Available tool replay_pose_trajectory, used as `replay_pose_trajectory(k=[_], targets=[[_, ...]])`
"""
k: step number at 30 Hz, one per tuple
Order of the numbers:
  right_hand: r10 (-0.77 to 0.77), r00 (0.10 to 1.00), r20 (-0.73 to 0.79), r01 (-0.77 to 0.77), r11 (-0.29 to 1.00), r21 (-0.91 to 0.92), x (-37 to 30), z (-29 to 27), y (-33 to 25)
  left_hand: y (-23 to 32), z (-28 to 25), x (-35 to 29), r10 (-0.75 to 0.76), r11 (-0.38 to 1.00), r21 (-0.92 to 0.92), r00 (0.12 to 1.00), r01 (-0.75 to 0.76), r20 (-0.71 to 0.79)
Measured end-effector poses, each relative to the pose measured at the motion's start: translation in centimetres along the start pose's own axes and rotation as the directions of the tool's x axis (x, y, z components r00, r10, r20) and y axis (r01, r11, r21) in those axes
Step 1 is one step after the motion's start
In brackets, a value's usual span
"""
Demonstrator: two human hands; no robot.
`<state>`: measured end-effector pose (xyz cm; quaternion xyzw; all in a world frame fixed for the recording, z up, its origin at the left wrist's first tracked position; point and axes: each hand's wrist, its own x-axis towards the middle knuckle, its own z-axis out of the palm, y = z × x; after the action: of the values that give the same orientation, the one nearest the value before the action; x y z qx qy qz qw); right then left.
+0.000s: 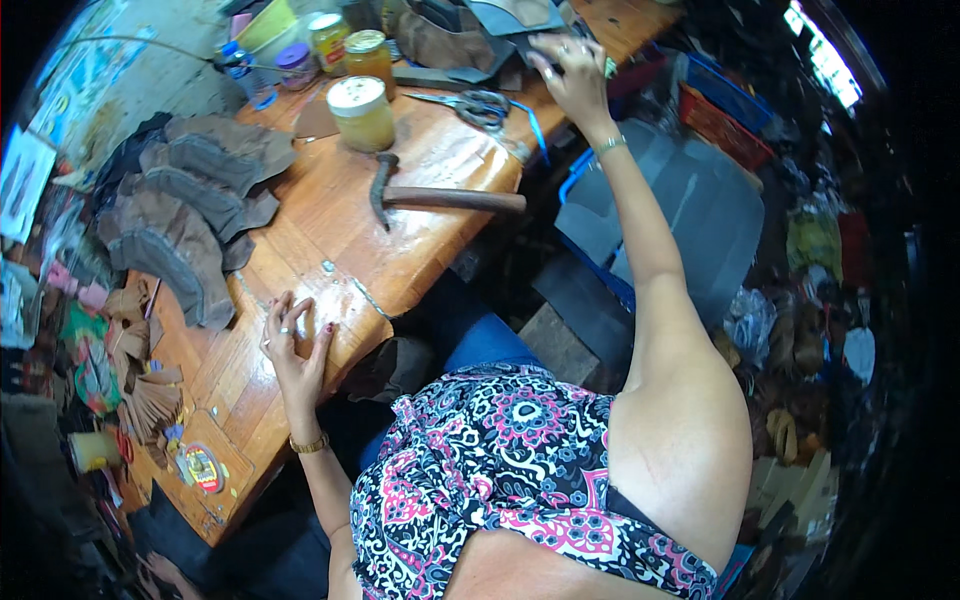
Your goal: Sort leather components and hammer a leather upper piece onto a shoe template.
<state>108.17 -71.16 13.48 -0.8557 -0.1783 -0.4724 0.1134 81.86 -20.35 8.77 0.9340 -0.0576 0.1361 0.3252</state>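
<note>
My left hand (297, 350) rests at the near edge of the wooden table, fingers apart and holding nothing. Stretched out toward the far right corner, my right hand (575, 82) has its fingers loosely bent and apart, beside a pile of dark leather pieces (455, 40). Whether its fingertips touch the pile I cannot tell. Between the two hands lies a hammer (455, 199) with a wooden handle and a dark curved head. Scissors (482, 109) sit farther back, near a blue strip (530, 125). Stitched brown leather pieces (175, 245) overlap left of my left hand.
A white-lidded jar (361, 115) stands behind the hammer, with more jars (370, 62) and a plastic bottle (247, 75) beyond. Right of the table are a grey-covered seat (670, 215) and a red crate (722, 128). Brown strips (150, 400) lie on the left side.
</note>
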Motion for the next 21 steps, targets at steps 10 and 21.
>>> replay_pose_trajectory(k=[10,21], targets=[[0.781,0.623,0.043,-0.675,0.565,-0.475,-25.8,-17.5,9.2,0.5,1.1,-1.0,0.014,1.0,-0.002,1.0,-0.014,0.019],[0.874,0.32,-0.365,-0.735,-0.014,-0.678,-30.3,-23.5,10.2,-1.5,1.6,-1.5,0.018,1.0,0.014,1.0,-0.018,0.001]])
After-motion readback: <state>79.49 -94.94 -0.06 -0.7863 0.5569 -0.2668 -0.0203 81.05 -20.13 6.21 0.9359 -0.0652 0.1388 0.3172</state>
